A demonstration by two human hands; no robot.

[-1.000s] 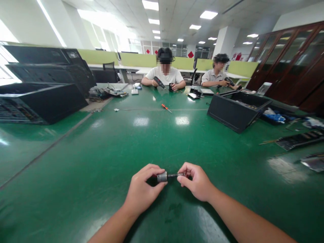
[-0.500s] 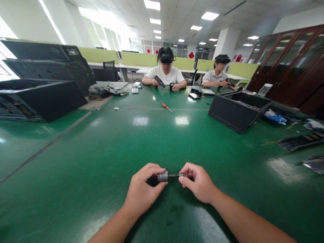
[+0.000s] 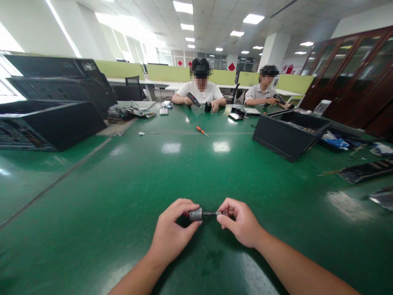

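A grey metal cylinder with a thin dark shaft lies level just above or on the green table, low in the middle of the view. My left hand grips the cylinder between thumb and fingers, and something red shows inside that grasp. Pinched in the fingertips of my right hand is the shaft's right end, where a small metal piece partly shows. The palms hide the rest of what each hand holds.
An orange screwdriver lies further back. A black computer case stands at right, with more cases at left. Across the table two people work with power drills. Loose parts lie at back left.
The cylinder has shifted very slightly left with my left hand, showing a bit more of the shaft. Across the table, a person's hand and the black part beside it have moved a little.
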